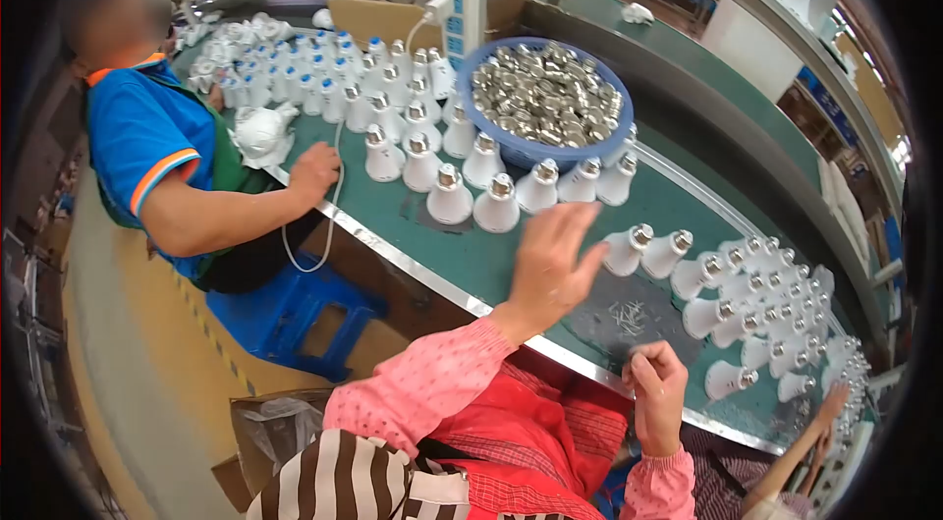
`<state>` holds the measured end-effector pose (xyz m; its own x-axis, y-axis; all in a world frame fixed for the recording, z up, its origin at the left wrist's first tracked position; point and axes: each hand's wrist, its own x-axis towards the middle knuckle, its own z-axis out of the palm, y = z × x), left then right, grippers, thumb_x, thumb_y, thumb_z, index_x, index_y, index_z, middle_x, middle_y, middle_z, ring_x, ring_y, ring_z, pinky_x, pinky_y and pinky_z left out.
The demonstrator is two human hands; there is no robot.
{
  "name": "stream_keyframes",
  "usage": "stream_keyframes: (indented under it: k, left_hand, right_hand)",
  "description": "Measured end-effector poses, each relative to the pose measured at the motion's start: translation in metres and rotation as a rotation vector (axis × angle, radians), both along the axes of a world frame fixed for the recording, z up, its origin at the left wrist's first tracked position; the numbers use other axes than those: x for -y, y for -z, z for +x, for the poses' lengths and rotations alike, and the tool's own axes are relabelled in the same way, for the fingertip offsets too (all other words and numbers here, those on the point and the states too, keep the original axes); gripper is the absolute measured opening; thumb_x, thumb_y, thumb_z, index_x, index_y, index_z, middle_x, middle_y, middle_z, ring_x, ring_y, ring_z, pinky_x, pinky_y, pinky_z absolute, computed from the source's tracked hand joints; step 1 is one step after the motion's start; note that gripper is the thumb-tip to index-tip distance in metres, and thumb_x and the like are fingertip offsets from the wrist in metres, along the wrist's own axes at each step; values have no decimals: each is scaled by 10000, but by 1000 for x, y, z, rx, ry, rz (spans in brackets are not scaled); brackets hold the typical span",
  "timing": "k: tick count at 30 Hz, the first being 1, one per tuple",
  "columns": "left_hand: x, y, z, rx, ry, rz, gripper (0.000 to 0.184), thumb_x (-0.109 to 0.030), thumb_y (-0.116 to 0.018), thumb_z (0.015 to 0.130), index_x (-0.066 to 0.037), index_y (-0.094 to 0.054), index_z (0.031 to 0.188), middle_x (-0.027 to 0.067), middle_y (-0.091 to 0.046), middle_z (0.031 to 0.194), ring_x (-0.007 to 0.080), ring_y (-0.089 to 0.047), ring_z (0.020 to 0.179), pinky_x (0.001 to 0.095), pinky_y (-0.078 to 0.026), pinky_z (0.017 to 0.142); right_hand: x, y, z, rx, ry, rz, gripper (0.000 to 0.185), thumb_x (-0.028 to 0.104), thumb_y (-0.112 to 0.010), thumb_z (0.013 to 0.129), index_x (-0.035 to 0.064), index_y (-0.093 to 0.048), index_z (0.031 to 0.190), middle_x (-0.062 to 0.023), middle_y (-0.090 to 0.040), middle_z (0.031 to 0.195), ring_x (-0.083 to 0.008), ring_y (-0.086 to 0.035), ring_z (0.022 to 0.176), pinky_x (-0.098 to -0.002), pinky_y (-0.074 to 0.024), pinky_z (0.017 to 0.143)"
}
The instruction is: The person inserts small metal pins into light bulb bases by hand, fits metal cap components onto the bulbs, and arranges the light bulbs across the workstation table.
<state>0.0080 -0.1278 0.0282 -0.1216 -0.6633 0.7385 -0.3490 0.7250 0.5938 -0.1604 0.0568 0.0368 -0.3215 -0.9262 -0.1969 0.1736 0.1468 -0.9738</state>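
Over the green bench, the left hand reaches out with its thumb parted from the other fingers, which lie close together; whether it touches anything cannot be told. Just beyond its fingertips stands a white bulb with a metal cap, and beside its thumb is another bulb, tilted. Nearer the bench's edge, the right hand is curled, thumb and forefinger brought together; whether something small is pinched there cannot be made out. Just beyond those fingers, thin pale pins lie scattered on a dark mat, while a bulb lying on its side is to their right. Behind the left hand sits a blue basin heaped with metal caps. A co-worker's hand rests near the bench's edge, farther left.
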Motion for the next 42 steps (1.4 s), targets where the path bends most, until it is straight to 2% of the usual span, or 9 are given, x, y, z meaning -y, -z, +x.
stream_keyframes:
  k: [2,8,12,23,26,29,31,33,42]
  left_hand:
    - [5,1,38,68,-247,-63,496,-119,-809,855,1,-641,1306,188,-654,1238,393,-614,1135,466,-486,994]
    - [41,2,55,41,-283,290,529,-145,-820,841,38,-636,1303,198,-675,1239,343,-650,1166,432,-504,1018]
    - [81,9,56,-22,6,634,579,-222,-869,849,40,-655,1319,159,-726,1255,220,-690,1162,350,-532,1014]
    - [42,18,32,-12,490,765,623,-188,-851,871,15,-611,1408,164,-705,1326,225,-662,1222,367,-522,1044]
    - [17,2,35,54,420,638,598,-160,-856,849,15,-638,1378,147,-714,1307,239,-666,1229,358,-510,1060]
    - [5,-21,71,87,210,265,477,-209,-821,890,-19,-688,1307,155,-729,1209,287,-698,1139,393,-530,1007]
    - [6,-34,109,104,-78,110,352,-183,-738,966,-26,-702,1279,151,-722,1220,273,-696,1111,391,-535,975]
    - [18,-36,141,-32,-330,300,329,-200,-668,1024,-6,-692,1288,151,-713,1239,284,-687,1104,388,-528,971]
    - [147,23,162,-221,-306,526,800,-526,-648,1019,82,-469,1508,216,-569,1461,320,-520,1383,402,-420,1124]
  right_hand:
    - [-1,0,2,-27,5,14,127,126,-705,989,24,-631,1003,-24,-631,833,-90,-569,706,-237,-441,644]
    - [8,4,18,27,-32,-39,105,98,-701,984,17,-635,998,-11,-629,827,-71,-554,712,-224,-439,655]
    - [1,1,18,-56,-27,-126,74,36,-696,998,-20,-651,1012,-18,-657,904,-71,-594,773,-238,-497,710]
    - [-6,17,17,-144,63,-111,43,1,-689,988,-27,-659,1000,-11,-639,907,-65,-560,771,-226,-463,697]
    - [-6,23,21,-229,68,-125,33,-21,-687,973,-27,-661,992,-13,-622,911,-68,-537,771,-230,-441,697]
    - [-10,28,22,-292,76,-137,38,-34,-684,959,-25,-659,986,-26,-612,921,-82,-533,781,-242,-438,701]
    - [-11,29,24,-308,90,-137,41,-38,-682,953,-26,-656,983,-39,-609,929,-95,-538,788,-250,-442,702]
    - [-10,29,27,-308,105,-146,41,-39,-679,951,-27,-652,980,-51,-608,936,-109,-544,795,-258,-446,700]
    - [-12,27,33,-375,123,-156,36,-57,-655,951,-36,-651,980,-72,-605,954,-120,-568,810,-258,-460,700]
